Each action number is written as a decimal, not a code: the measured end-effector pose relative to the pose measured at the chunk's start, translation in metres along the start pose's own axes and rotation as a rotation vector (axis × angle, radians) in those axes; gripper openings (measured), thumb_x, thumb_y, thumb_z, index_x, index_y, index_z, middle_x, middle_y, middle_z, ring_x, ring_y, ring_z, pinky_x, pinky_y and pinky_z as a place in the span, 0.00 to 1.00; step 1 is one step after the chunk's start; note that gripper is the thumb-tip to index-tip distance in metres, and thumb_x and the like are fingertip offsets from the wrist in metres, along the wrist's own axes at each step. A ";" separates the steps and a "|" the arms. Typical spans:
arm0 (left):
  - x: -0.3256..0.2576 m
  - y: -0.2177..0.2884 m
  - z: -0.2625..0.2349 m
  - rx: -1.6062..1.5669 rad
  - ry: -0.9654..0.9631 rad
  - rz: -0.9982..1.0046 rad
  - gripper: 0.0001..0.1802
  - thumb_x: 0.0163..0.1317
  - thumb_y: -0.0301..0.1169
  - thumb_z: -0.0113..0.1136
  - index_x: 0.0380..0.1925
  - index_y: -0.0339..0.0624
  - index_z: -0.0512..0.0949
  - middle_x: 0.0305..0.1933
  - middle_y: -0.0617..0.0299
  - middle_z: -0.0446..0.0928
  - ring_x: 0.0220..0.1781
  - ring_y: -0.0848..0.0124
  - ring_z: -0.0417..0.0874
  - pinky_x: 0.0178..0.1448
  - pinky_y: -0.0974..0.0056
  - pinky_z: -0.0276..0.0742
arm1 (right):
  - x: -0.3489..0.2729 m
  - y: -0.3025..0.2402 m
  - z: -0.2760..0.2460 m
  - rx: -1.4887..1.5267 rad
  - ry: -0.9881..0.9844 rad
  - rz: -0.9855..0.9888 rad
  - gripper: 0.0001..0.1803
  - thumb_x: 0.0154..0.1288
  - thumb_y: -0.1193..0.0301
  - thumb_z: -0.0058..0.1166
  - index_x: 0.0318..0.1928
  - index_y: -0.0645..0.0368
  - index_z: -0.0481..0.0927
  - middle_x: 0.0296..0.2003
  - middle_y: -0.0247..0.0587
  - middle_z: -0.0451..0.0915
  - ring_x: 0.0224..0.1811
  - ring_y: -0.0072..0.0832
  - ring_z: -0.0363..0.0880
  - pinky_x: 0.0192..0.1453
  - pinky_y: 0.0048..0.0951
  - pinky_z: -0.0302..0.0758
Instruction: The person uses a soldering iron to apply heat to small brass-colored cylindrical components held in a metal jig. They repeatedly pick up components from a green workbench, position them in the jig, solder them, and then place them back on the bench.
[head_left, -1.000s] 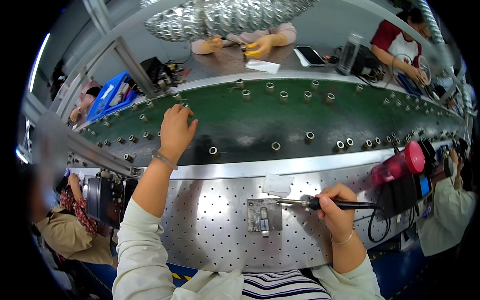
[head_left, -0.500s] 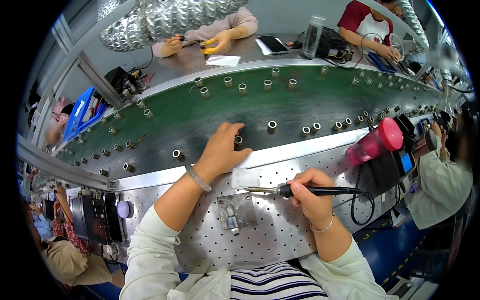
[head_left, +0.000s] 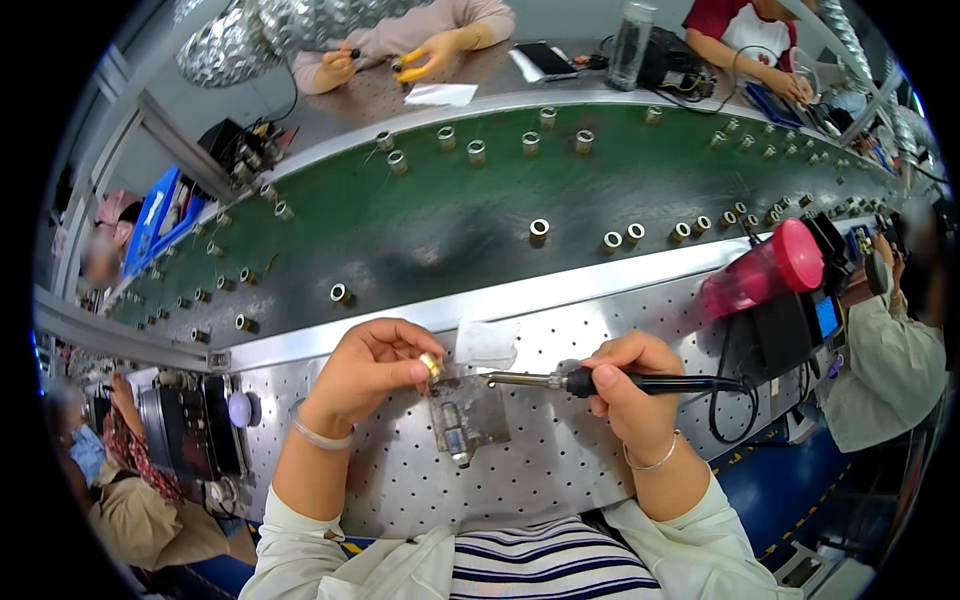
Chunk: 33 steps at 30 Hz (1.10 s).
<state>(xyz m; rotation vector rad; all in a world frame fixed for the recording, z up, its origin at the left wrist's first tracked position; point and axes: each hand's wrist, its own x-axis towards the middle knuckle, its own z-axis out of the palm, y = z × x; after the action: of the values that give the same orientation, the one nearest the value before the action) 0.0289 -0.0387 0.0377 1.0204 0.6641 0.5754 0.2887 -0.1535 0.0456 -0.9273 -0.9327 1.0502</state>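
Observation:
Between the thumb and fingers of my left hand (head_left: 372, 372) is a small brass-coloured cylindrical part (head_left: 432, 366). It hovers over the far left corner of a flat metal fixture plate (head_left: 485, 415). My right hand (head_left: 632, 390) grips the black handle of a soldering iron (head_left: 650, 384). The iron lies nearly level, its tip pointing left toward the brass part and a short way from it. On the fixture rests a small silver cylinder (head_left: 456, 443). Behind the fixture lies a white pad (head_left: 486, 343).
A green conveyor belt (head_left: 430, 240) crosses ahead, carrying several small metal cylinders (head_left: 539, 231). At right stand a pink cup (head_left: 765, 268) and a black box with a blue screen (head_left: 826, 315). Co-workers sit across the belt and at both sides; one holds yellow-handled pliers (head_left: 412, 68).
My left hand has come back from the belt to the fixture, bringing the cylinder it was reaching round. My right hand with the soldering iron has hardly moved.

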 end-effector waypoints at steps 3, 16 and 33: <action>-0.016 -0.007 0.004 -0.120 -0.128 -0.042 0.12 0.52 0.20 0.65 0.38 0.32 0.79 0.37 0.59 0.80 0.36 0.74 0.80 0.40 0.70 0.78 | -0.003 0.002 0.006 0.006 -0.018 -0.013 0.03 0.57 0.80 0.58 0.30 0.66 0.76 0.18 0.37 0.75 0.16 0.17 0.70 0.21 0.17 0.66; -0.014 -0.012 0.004 -0.023 -0.292 0.001 0.19 0.57 0.33 0.61 0.45 0.30 0.80 0.43 0.51 0.76 0.34 0.70 0.78 0.40 0.69 0.77 | -0.004 0.016 0.006 0.005 -0.096 -0.050 0.08 0.57 0.74 0.59 0.28 0.67 0.75 0.19 0.40 0.76 0.14 0.17 0.68 0.19 0.17 0.65; -0.017 -0.025 0.017 -0.160 -0.105 0.133 0.09 0.47 0.13 0.64 0.29 0.35 0.81 0.42 0.50 0.75 0.39 0.68 0.79 0.45 0.68 0.78 | -0.005 0.017 0.013 -0.019 -0.150 -0.051 0.09 0.55 0.75 0.62 0.30 0.68 0.76 0.20 0.41 0.76 0.16 0.19 0.71 0.21 0.17 0.67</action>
<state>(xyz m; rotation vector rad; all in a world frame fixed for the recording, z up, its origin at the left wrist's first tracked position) 0.0330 -0.0712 0.0258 0.9421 0.4521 0.6751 0.2710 -0.1522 0.0333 -0.8447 -1.0871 1.0801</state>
